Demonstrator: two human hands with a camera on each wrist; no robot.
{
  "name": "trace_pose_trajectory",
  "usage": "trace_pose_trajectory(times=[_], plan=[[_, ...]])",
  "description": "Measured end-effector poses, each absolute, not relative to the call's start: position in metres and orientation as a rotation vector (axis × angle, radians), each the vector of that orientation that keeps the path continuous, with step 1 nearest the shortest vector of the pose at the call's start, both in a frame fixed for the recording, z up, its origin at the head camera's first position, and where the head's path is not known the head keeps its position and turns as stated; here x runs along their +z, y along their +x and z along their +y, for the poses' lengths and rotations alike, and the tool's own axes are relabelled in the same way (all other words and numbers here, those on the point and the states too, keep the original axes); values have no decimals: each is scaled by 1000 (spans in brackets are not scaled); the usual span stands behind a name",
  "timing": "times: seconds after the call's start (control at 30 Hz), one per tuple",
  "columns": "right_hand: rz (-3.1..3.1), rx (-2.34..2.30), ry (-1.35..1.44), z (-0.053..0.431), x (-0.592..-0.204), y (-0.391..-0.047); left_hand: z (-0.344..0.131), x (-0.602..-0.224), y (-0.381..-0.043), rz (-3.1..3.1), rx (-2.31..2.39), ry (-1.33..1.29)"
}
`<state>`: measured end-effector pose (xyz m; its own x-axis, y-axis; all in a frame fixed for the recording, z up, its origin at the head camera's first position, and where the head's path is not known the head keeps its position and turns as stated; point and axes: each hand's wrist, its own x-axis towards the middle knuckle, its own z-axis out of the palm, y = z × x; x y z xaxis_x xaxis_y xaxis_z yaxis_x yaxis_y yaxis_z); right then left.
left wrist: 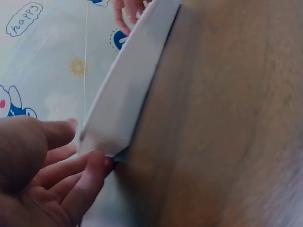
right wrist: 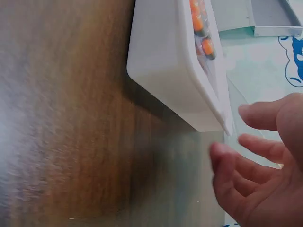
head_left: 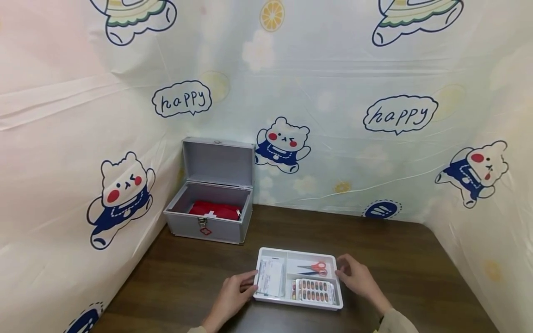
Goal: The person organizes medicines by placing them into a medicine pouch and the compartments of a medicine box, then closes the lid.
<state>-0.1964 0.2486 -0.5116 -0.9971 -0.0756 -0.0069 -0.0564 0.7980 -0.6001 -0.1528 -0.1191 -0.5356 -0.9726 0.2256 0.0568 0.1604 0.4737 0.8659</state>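
A white divided tray (head_left: 297,304) rests on the brown table. In its left compartment lie clear packets with white paper (head_left: 271,276). Orange-handled scissors (head_left: 315,268) occupy the upper right compartment, above blister packs of capsules (head_left: 314,291) in the lower right one. My left hand (head_left: 234,293) is at the tray's left end, fingers low by the corner and thumb near the rim; in the left wrist view whether they touch is hard to tell. Beside the right end, my right hand (head_left: 360,280) has its fingers loosely spread, and the right wrist view (right wrist: 255,161) shows nothing held.
Behind the tray to the left stands a silver first-aid case (head_left: 220,232) with its lid (head_left: 218,162) raised. A red pouch (head_left: 216,210) with a white cross lies inside. Printed cloth (head_left: 333,152) hangs around the back and sides of the table (head_left: 200,263).
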Motion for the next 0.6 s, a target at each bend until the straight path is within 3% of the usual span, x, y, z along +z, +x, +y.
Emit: trace_pose_trajectory(times=[0.17,0.43,0.6], plan=[[2809,-1059,-98,251,-511,-187,-144,-522,-171,2812,1431,417],[2700,-1086,-180,249,-521,-178,-233,-434,-233,3314,1016,234],[2716,-1073,-150,249,-527,-177,-279,-408,-269,3337,808,119]])
